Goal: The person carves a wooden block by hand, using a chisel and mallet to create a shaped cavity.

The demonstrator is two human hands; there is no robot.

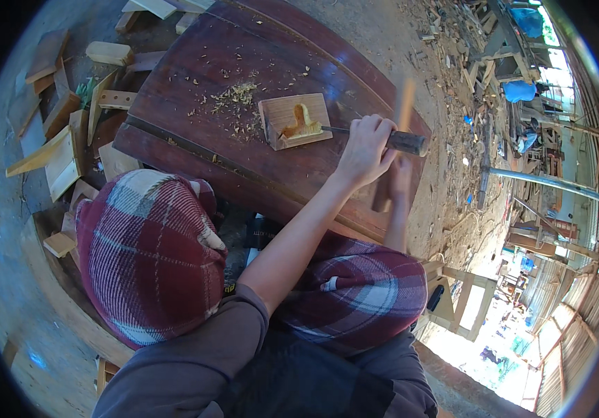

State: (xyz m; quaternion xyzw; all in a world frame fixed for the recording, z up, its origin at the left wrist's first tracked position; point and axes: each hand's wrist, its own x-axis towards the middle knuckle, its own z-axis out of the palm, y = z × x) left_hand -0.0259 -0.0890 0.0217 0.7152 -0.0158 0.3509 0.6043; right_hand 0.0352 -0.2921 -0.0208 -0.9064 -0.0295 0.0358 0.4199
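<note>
Knees: two, plaid-covered [150,261], on the person's side of the block, below the table edge.
Right hand: one [400,175], right of the block and nearer the person; it looks closed round the stick, though blur softens the fingers.
Stick: one [405,104], blurred, right of the block, seemingly raised to strike; its full shape I cannot tell.
Left hand: one [368,148], just right of the block, gripping the chisel and leaving the handle's end bare, probably for blows.
Chisel: one [407,143], right of the block, held low, apparently so its tip meets the recess.
Block: one [276,111], on the table, recess upward, likely for access.
Table: one [195,150], under the block, its broad top presumably backing the blows.
Shavings: uncountable [238,96], mostly left of the block.
Offcuts: over ten [63,167], overlapping, well left of the block.
Pole: one [550,184], far right of the block.
</note>
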